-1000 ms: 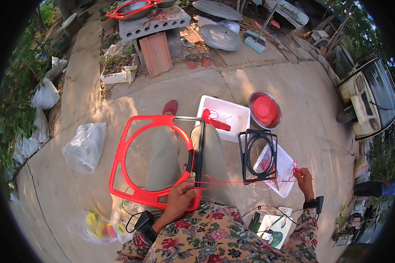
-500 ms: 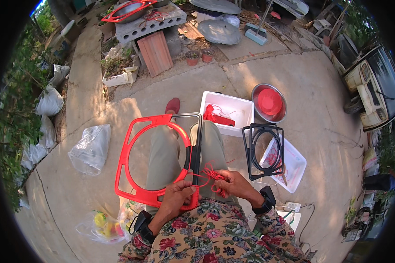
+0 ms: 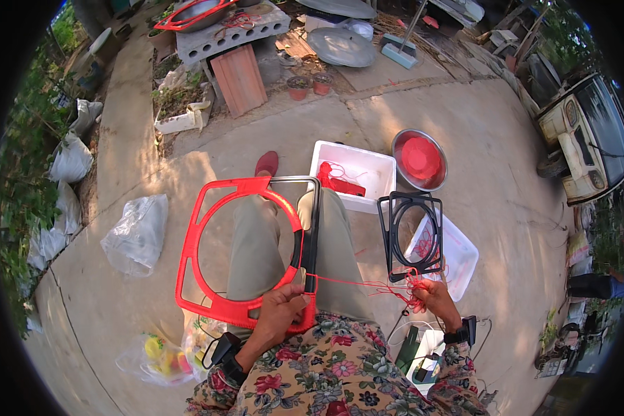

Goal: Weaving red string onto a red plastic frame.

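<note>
A flowery long-sleeved top (image 3: 326, 378), grey-green trousers (image 3: 253, 239) and a red shoe (image 3: 267, 164) are worn.
The tan cloth is dotted with red and pink flowers. Black wristbands (image 3: 456, 337) with small black boxes (image 3: 225, 349) are strapped on behind the left hand (image 3: 279, 310) and right hand (image 3: 437, 299).

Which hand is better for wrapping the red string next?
Probably the right hand: it holds the bunched string, and a strand stretches from there to the frame. The left hand grips the frame's near right corner, so it seems better for steadying.
</note>
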`<state>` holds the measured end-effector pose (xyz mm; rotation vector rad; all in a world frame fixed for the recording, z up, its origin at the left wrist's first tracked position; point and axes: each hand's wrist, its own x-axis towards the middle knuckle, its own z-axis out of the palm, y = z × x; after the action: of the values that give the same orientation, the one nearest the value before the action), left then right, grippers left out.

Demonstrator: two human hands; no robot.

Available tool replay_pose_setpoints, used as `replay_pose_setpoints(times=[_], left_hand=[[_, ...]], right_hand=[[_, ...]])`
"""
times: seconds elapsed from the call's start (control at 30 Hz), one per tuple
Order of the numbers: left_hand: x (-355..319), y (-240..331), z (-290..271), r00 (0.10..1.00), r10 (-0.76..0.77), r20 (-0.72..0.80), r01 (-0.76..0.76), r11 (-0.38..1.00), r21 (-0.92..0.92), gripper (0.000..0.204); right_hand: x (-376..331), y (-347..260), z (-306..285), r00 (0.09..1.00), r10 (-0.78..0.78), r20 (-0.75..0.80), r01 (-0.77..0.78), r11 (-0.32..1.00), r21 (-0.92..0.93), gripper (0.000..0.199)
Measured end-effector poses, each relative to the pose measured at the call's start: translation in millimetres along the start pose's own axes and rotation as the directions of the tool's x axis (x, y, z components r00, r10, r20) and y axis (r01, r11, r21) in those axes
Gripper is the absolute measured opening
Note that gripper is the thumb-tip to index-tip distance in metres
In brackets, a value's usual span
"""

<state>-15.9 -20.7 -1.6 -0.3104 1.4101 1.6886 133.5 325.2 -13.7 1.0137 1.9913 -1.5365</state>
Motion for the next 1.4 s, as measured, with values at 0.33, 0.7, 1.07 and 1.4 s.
replay_pose_setpoints(times=[0.33,0.7,1.07,1.4], left_hand=[[-7,4,2,1.000,0.011,-0.013,-0.012,0.998,-0.055,0.017],[-1,-5,1,0.999,0.022,-0.040,-0.026,0.996,-0.085,0.024],[6,0,6,0.990,-0.087,-0.112,0.082,0.996,-0.045,0.013],[6,-12,6,0.992,-0.003,-0.122,0.008,0.999,0.044,0.010]], right_hand=[[12,-103,104,0.963,-0.264,0.058,0.213,0.873,0.438,0.025],[-18,-78,123,0.802,-0.375,0.466,0.380,0.921,0.087,0.022],[-29,-76,98,0.925,-0.132,0.357,0.044,0.969,0.243,0.021],[-4,-64,89,0.980,-0.155,0.127,0.123,0.966,0.229,0.021]])
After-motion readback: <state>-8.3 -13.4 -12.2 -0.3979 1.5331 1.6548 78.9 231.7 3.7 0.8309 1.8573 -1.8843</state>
